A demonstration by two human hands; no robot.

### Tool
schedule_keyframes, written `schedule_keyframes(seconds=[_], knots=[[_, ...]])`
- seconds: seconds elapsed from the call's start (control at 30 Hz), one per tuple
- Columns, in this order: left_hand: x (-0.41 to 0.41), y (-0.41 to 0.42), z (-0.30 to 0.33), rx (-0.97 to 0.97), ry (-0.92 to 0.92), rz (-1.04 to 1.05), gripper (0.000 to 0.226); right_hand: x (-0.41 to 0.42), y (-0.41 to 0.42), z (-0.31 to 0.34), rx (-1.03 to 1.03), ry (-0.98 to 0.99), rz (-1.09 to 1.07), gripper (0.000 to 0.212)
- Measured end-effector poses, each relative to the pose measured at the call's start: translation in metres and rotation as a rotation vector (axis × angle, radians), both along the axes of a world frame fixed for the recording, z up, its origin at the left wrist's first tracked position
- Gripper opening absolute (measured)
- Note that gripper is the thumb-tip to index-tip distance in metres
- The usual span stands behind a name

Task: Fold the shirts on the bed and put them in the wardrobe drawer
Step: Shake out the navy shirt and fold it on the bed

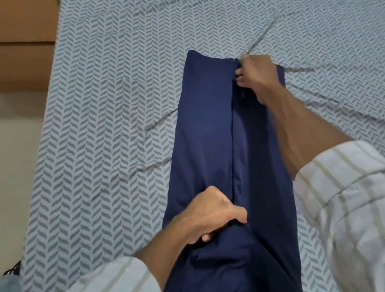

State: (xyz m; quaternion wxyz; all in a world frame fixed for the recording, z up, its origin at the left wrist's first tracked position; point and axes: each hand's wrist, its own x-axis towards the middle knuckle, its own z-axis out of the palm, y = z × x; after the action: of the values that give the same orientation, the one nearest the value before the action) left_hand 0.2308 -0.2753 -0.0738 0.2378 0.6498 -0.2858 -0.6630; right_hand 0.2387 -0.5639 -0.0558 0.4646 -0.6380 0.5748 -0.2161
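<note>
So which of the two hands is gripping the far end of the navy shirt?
The right hand, stretched out to the far edge of the navy shirt. The left hand clutches the fabric at the near end, close to the body.

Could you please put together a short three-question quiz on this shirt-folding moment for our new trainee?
1. True or false: the navy shirt lies on a plain white sheet.
2. Which hand grips the shirt's far end? A) left hand B) right hand C) neither
3. Fill in: the left hand pinches the shirt at its ____ end, closer to the person.

Key:
1. False: the sheet has a grey-blue herringbone print.
2. B: the right hand holds the far end, by the centre fold.
3. near
</note>
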Motion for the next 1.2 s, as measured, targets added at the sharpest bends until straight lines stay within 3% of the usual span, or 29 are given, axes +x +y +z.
schedule_keyframes(seconds=[0.07, 0.23, 0.37, 0.47, 0.6, 0.67, 0.77, 0.9, 1.0, 1.07, 1.13, 1.2], knots=[[0.000, -0.001, -0.002, 0.006, -0.006, 0.002, 0.045, -0.014, 0.004, 0.005, -0.005, -0.002, 0.054, 0.013], [-0.004, -0.001, 0.004, 0.021, -0.043, 0.046, 0.045, -0.099, 0.105, 0.020, -0.332, 0.153, 0.089, 0.031], [-0.011, 0.004, 0.015, 0.013, -0.149, 0.119, 0.027, -0.192, 0.242, 0.005, -0.189, 0.187, 0.030, 0.040], [-0.017, 0.009, 0.031, 0.000, -0.202, 0.162, 0.020, -0.241, 0.314, 0.000, -0.156, 0.323, 0.142, 0.058], [-0.014, 0.032, 0.052, 0.019, 0.021, 0.070, 0.037, -0.275, 0.364, 0.007, -0.096, 0.393, 0.376, 0.096], [-0.009, 0.056, 0.051, -0.092, -0.136, 0.019, 0.054, -0.288, 0.381, 0.008, -0.135, 0.470, 0.477, 0.103], [-0.001, 0.091, 0.043, -0.189, -0.380, 0.032, 0.070, -0.300, 0.393, 0.001, -0.249, 0.494, 0.453, 0.096], [-0.011, 0.121, 0.052, 0.014, -0.386, 0.028, 0.050, -0.306, 0.395, -0.004, -0.381, 0.489, 0.343, 0.077], [-0.026, 0.132, 0.053, 0.104, -0.435, 0.013, 0.047, -0.308, 0.395, -0.005, -0.496, 0.464, 0.292, 0.061], [-0.032, 0.135, 0.056, 0.086, -0.380, 0.086, 0.027, -0.309, 0.394, -0.002, -0.547, 0.445, 0.250, 0.047], [-0.033, 0.135, 0.064, 0.073, -0.261, 0.291, 0.007, -0.309, 0.396, 0.004, -0.570, 0.384, 0.171, 0.038], [-0.027, 0.137, 0.072, 0.088, -0.087, 0.504, 0.010, -0.310, 0.398, 0.006, -0.554, 0.316, 0.114, 0.037]])
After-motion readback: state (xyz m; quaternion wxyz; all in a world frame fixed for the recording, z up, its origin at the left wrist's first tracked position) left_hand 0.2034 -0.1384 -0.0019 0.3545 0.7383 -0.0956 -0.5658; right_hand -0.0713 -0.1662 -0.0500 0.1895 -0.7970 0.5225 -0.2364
